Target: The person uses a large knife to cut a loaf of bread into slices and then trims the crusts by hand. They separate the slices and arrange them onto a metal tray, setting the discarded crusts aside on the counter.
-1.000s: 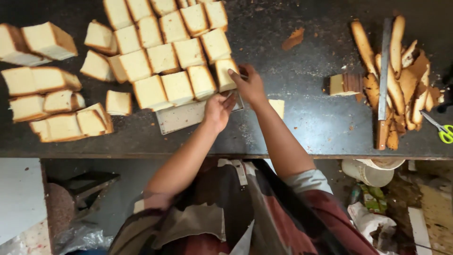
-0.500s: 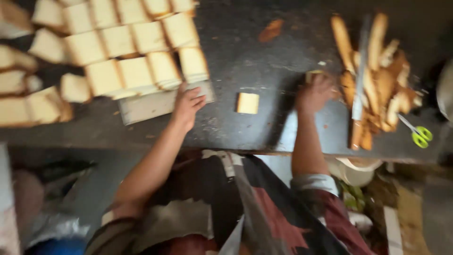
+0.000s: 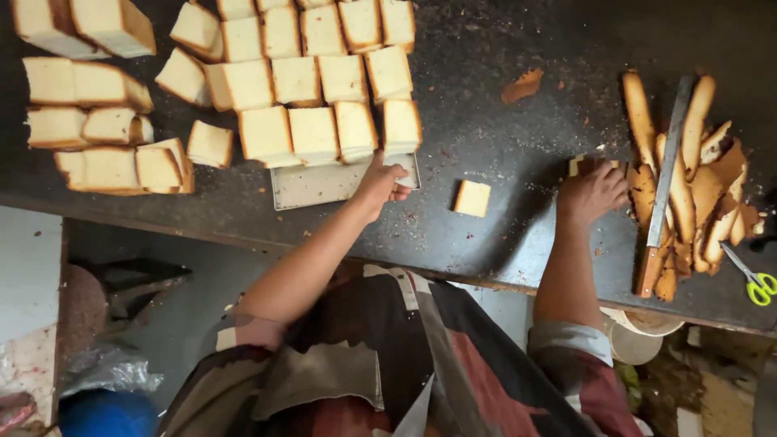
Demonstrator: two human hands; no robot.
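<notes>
Your left hand (image 3: 380, 184) pinches the tray (image 3: 316, 184), slices (image 3: 320, 89) mostly laid; right hand (image 3: 595, 193) clasps a block (image 3: 584, 164); one piece (image 3: 472, 197) left loose.

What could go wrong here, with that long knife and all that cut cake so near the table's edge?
The right hand reaches beside the long knife lying on the crust trimmings; a careless grab might meet the blade. The left hand rests on the flat tray under the cake blocks; a nudge could topple them.
</notes>
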